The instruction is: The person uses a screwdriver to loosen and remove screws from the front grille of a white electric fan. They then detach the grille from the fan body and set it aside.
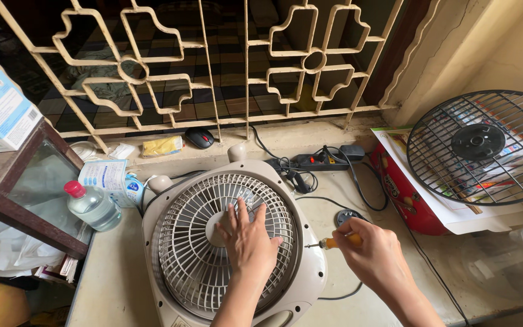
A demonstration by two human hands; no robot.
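box fan (171, 242) lies flat on its back on the beige counter (110, 284), grille up, just below the window grate (213, 66). left hand (246, 239) is spread, palm pressed flat on the fan's grille (189, 266) near the hub. right hand (378, 254) is closed round a small orange-handled screwdriver (334, 243), tip pointing at the fan's right rim, touching or just short of it, can't tell which.

handling judgement: fan housing looks like light, stiff plastic, likely to skid on the smooth counter under side load, so the flat palm as a brace makes sense. grille ribs look thin and flexy; better to load near the hub or grab the thick outer frame. screwdriver is slim, so a fingertip-and-palm grip suits it.

nearby: detached black wire guard (485, 145) propped at right, power strip (325, 158) behind, plastic bottle with red cap (92, 206) at left.
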